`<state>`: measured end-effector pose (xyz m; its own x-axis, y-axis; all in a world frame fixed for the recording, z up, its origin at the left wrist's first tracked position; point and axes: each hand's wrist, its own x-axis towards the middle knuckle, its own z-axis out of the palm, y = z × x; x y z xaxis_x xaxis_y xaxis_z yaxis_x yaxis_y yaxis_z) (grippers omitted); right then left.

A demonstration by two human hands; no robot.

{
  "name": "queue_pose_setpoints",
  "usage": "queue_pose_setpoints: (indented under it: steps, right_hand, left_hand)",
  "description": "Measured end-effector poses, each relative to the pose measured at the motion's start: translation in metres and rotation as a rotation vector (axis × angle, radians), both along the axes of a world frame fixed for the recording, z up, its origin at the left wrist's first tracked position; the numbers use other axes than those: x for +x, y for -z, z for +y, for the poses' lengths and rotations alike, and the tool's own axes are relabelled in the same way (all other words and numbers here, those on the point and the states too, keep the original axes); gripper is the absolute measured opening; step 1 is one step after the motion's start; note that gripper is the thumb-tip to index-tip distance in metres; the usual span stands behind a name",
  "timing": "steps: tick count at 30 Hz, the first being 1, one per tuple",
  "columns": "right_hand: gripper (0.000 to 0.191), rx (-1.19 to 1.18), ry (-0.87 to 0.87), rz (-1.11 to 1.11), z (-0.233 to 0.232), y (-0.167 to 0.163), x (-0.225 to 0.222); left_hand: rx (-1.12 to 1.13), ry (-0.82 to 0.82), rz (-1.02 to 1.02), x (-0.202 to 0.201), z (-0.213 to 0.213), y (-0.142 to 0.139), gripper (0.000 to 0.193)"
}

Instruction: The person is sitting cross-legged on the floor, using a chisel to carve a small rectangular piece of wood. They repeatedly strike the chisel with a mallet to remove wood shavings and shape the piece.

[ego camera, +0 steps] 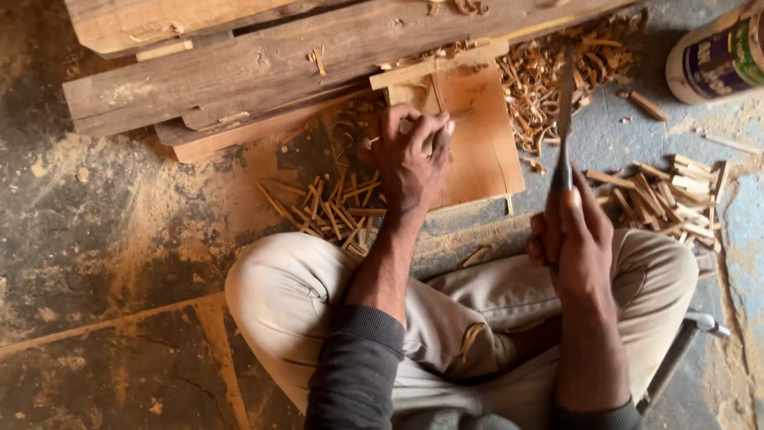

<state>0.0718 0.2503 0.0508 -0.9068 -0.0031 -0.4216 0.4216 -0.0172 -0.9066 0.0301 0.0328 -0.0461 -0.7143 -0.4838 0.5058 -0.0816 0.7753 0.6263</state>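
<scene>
Head view: we look down on a person seated cross-legged on a dusty floor (103, 239), woodwork spread in front of the knees.
Far left: we note sawdust drifted over the dark floor, and heavy rough planks (263, 68) lying across the top of the frame.
Left of centre: we count a loose heap of thin split sticks (334, 209) on the floor, just beside the left hand.
Left hand: our left hand (410, 159) is curled shut, pinching a small wood piece (434, 127) upright against the flat work board (481, 143).
Work board: it leans with its upper end near the planks; its face is reddish and scored.
Right hand: our right hand (577, 239) is clenched around the handle of a chisel-like blade (565, 111), which is raised and apart from the wood piece, tip pointing away from the body.
Right side: we see a second pile of split sticks (664, 195), curled shavings (557, 76) above it, and a round tin (716, 56) at the corner.
Progress, our judgement: two stick piles and many shavings suggest much splitting is done; one piece is in hand and uncut. How much stock remains we cannot tell.
</scene>
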Motion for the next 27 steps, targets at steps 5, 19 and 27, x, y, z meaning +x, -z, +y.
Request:
queue_pose_setpoints:
  steps: [5, 19, 27]
  right_hand:
    - [0.057, -0.12, 0.032, 0.074, 0.01, 0.022, 0.009]
    - [0.058, 0.156, -0.109, 0.088, 0.009, 0.0, 0.011]
    - [0.049, 0.828, -0.371, 0.252, -0.006, -0.041, 0.029]
  left_hand:
    - [-0.01, -0.031, -0.032, 0.003, 0.0, 0.001, 0.024]
    - [0.038, 0.034, -0.174, -0.002, -0.005, -0.006, 0.029]
    - [-0.079, 0.068, -0.205, 0.004, -0.012, -0.023, 0.046]
